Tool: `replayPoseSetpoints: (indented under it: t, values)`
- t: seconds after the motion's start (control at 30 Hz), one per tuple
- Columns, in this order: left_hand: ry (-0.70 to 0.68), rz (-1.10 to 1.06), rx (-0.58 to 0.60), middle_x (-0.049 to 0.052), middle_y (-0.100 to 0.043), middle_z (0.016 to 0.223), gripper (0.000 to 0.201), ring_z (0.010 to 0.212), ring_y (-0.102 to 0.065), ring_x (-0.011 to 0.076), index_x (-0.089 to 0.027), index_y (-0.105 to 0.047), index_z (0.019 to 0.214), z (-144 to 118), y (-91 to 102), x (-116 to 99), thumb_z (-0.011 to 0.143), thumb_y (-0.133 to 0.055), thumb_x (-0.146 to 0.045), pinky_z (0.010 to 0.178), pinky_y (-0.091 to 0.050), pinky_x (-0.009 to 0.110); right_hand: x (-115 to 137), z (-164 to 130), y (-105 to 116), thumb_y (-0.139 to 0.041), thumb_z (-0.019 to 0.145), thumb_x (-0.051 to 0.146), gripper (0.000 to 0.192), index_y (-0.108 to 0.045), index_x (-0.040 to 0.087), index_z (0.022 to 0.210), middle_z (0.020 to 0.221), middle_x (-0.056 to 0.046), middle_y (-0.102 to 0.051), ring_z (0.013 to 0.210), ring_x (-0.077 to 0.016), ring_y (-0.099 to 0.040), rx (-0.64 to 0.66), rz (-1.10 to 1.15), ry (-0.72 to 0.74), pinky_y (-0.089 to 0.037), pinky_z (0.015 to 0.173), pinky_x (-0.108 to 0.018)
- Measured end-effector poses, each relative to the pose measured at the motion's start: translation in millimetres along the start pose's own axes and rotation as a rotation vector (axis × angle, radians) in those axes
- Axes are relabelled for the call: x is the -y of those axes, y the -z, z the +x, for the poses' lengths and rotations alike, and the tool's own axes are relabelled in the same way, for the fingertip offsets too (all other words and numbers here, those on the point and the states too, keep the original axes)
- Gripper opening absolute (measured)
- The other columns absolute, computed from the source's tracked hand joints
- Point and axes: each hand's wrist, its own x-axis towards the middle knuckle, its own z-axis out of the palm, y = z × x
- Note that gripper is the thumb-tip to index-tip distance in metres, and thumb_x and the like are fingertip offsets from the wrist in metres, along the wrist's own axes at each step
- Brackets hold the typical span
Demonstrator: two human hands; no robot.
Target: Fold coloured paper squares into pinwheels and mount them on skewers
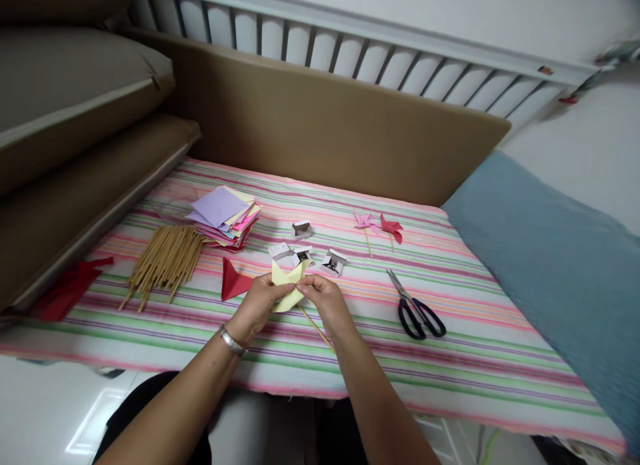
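Observation:
Both hands meet over the striped sheet (450, 358) near its front middle. My left hand (259, 303), a metal bracelet on its wrist, and my right hand (327, 303) both pinch a pale yellow folded paper pinwheel (289, 286). A thin wooden stick (316, 328) runs down and right from under the paper, below my right hand. A red folded paper (233, 281) lies just left of my left hand.
A stack of coloured paper squares (224, 217), a bundle of wooden sticks (165, 259) and red paper (70, 288) lie at the left. Small white boxes (302, 253) sit behind the hands. Two finished pinwheels (379, 228), black scissors (415, 308), blue blanket (560, 265) lie right.

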Motion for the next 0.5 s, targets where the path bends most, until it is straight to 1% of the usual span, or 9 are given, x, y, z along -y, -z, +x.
replayPoseSetpoints:
  t: [0.13,0.3,0.37,0.5]
  values:
    - [-0.009,0.009,-0.012,0.008,-0.073,0.078,0.031,0.065,-0.064,0.0176,-0.01,-0.071,0.085,0.4,1.8,0.7,0.057,-0.078,-0.023,0.065,-0.048,0.028,0.1,0.1,-0.5,-0.069,0.062,0.028,0.013,-0.065,0.017,0.067,0.067,0.0,-0.062,0.067,-0.0147,-0.054,-0.012,-0.033,0.024,-0.041,0.068,-0.027]
    - [-0.033,0.026,-0.026,0.006,-0.073,0.077,0.029,0.065,-0.064,0.0173,-0.011,-0.071,0.084,1.8,2.5,2.9,0.058,-0.077,-0.022,0.064,-0.047,0.027,-2.1,1.0,1.1,-0.067,0.065,0.031,0.013,-0.064,0.018,0.066,0.067,0.0,-0.061,0.069,-0.016,-0.054,-0.011,-0.151,0.088,-0.041,0.067,-0.027]
    - [-0.039,0.033,-0.024,0.006,-0.073,0.077,0.029,0.065,-0.064,0.0177,-0.012,-0.071,0.084,2.5,2.0,3.6,0.058,-0.077,-0.023,0.064,-0.047,0.027,-2.7,1.2,1.9,-0.066,0.066,0.031,0.012,-0.065,0.019,0.066,0.07,-0.001,-0.061,0.074,-0.0176,-0.055,-0.004,-0.185,0.115,-0.042,0.07,-0.028]
    - [-0.049,0.046,-0.04,0.006,-0.073,0.078,0.03,0.067,-0.064,0.0186,-0.012,-0.072,0.086,2.7,0.7,3.1,0.058,-0.076,-0.023,0.064,-0.047,0.028,-1.2,0.5,2.6,-0.066,0.066,0.029,0.009,-0.067,0.02,0.064,0.08,-0.002,-0.064,0.09,-0.0215,-0.056,-0.004,-0.23,0.158,-0.04,0.082,-0.031]
